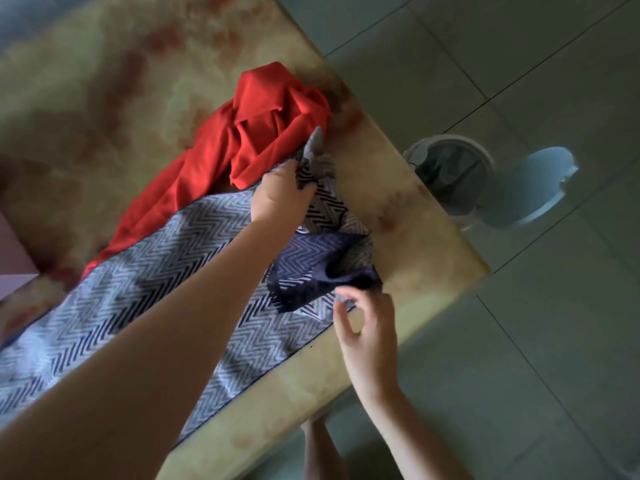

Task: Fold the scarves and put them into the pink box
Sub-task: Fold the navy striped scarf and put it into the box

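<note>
A long blue-and-white zigzag scarf point(138, 282) lies flat along the near side of the table, its far end bunched and folded over near the table corner. My left hand point(280, 195) grips the bunched far end of this scarf. My right hand point(367, 327) pinches the scarf's near corner beside the dark fringed fold point(311, 271). A crumpled red scarf point(242, 133) lies beyond it, touching it. A sliver of the pink box point(10, 251) shows at the left edge.
The marbled yellow-and-red table point(104, 98) ends at a corner on the right point(481, 268). Below it on the tiled floor stands a white bin point(450, 168) with its lid open. A bare leg shows under the table edge.
</note>
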Available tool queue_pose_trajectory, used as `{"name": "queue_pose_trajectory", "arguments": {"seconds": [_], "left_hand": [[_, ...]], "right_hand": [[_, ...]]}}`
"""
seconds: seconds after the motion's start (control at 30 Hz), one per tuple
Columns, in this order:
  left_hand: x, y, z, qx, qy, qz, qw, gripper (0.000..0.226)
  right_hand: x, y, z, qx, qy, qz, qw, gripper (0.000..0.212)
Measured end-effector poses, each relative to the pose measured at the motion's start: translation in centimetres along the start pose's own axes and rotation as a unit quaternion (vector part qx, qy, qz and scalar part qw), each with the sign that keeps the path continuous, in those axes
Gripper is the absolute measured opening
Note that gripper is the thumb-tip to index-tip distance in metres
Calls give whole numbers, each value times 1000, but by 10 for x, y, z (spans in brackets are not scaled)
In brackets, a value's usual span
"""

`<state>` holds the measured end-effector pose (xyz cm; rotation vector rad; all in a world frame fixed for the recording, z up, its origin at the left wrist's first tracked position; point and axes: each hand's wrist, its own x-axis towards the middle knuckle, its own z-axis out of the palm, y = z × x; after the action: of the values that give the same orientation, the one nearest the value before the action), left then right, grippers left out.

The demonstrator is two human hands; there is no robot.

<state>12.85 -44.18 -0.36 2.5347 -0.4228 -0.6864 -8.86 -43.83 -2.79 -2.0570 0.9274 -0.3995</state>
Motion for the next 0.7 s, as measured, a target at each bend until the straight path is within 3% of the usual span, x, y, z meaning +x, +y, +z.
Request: {"name": "queue_pose_trajectory", "arguments": {"seconds": [0.07, 0.13, 0.23, 0.33, 0.43, 0.5, 0.6, 0.7], "left_hand": [[-5, -5, -5, -24, 8, -26, 999, 37], [-13, -13, -9, 20, 1, -30, 999, 37], [-25, -27, -17, 71, 39, -4, 997, 42], [-34, -37, -21, 85, 106, 30, 990, 52], [-37, -38, -17, 87, 162, 150, 971, 42], [-34, -34, -10, 74, 121, 220, 965, 26], [-35, -21, 1, 35, -68, 135, 988, 34], [-39, -6, 9, 78, -100, 127, 984, 45]], "right_hand": [[15, -3, -2, -8, 56, 34, 998, 26], [30, -5, 0, 3, 92, 96, 991, 45], [50, -3, 5, 75, 66, 208, 973, 67], [52, -4, 13, 39, 25, 202, 978, 43], [42, -11, 19, 33, 39, 151, 987, 23], [35, -12, 20, 45, 43, 149, 987, 18], [28, -11, 21, 60, 52, 140, 987, 13], [21, -18, 21, 84, 41, 93, 991, 7]]}}
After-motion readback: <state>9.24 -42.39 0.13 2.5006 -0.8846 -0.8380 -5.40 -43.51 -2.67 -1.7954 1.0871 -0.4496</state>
